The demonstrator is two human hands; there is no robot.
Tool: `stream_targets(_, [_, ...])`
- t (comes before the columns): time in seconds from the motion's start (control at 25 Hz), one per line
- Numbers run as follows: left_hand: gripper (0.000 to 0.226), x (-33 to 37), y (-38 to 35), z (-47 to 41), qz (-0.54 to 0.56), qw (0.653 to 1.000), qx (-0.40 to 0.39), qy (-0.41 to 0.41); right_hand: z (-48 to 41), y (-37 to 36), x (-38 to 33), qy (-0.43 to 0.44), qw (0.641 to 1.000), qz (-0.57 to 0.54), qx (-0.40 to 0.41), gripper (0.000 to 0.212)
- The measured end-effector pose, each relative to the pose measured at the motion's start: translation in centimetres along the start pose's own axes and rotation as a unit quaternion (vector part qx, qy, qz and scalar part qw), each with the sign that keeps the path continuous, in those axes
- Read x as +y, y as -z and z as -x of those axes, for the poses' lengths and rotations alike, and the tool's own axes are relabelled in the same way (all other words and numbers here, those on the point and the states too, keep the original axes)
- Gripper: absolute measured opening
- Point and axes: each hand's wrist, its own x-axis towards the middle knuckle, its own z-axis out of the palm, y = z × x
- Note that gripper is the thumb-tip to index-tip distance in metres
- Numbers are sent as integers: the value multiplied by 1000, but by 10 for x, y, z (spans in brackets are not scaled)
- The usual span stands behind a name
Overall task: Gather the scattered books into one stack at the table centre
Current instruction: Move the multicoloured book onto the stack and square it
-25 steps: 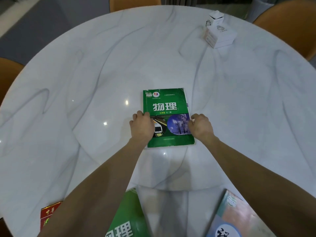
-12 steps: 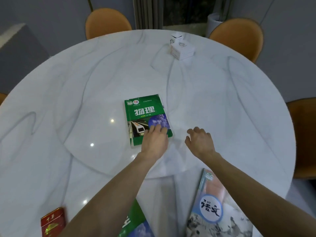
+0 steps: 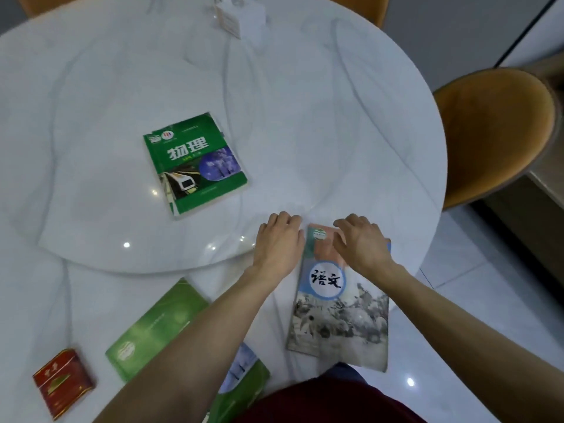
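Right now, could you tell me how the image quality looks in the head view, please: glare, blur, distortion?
Head view: small bright ceiling-light reflections dot the glossy marble table; the white box at the far edge is smeared by motion blur; wide-angle distortion bows the table rim; the green physics book stays legible.

A round white marbled surface (image 3: 320,123) carries everything, with a raised round inset disc (image 3: 91,227) at its middle. On the disc, toward 10 o'clock of centre, lies a green physics book (image 3: 195,161); at 12 o'clock on the far rim sit blurred white boxes (image 3: 241,16). Along the near rim, a grey-and-orange language book (image 3: 338,315) lies at 5 o'clock overhanging the edge, a second green book (image 3: 158,325) lies at 6 o'clock partly under a forearm, and a small red pack (image 3: 62,381) rests at 7 o'clock.
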Motion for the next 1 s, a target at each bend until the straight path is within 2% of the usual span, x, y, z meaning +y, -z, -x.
stream_targets(0.16, [30,13,-30,32,50,998,-42,22,46,-20,25,-55,998,-6,-10,17])
stream_targets(0.32, [35,21,-54,55,88,987,-117,70,84,-38,41,-128,991,-35,-9,12])
stream_targets(0.44, [38,22,-64,63,111,978,-145,98,106,-48,50,-185,982,-42,-16,18])
stream_targets(0.52, [39,24,-67,63,153,969,-133,142,117,-53,51,-221,972,-85,-9,27])
stream_targets(0.6, [41,26,-69,61,198,954,-116,194,123,-54,49,-281,947,-157,-9,35])
stream_targets(0.72, [44,26,-68,50,252,923,-111,270,120,-52,47,-392,881,-265,-16,47])
stream_targets(0.88, [29,20,-66,43,299,890,-128,318,113,-44,50,-463,810,-361,-18,36])
stream_targets(1.0, [23,21,-63,47,326,882,-144,308,109,-33,51,-462,795,-391,-36,26])
